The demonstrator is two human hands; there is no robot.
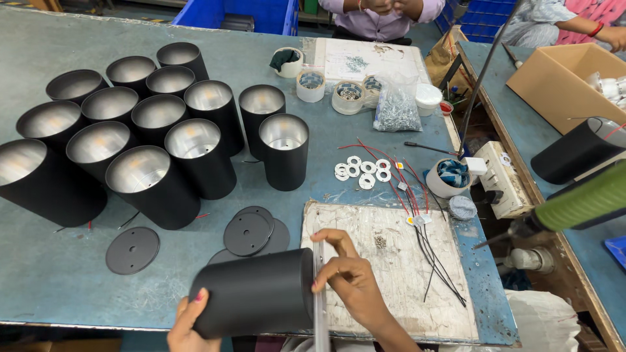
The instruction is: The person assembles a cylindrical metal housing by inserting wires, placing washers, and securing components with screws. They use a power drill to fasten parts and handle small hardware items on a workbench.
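Note:
A black cylindrical housing lies on its side at the near table edge. My left hand cups its closed left end. My right hand holds a thin clear round disc against its open right end, fingers curled over the rim. Just behind the cylinder lies a small stack of flat black round plates, and one more black plate sits to the left.
Several upright black cylinders with silvery insides crowd the left of the blue table. White rings, red and black wires, tape rolls, a bag of screws, a white board and a green-handled tool lie right. Other people work beyond.

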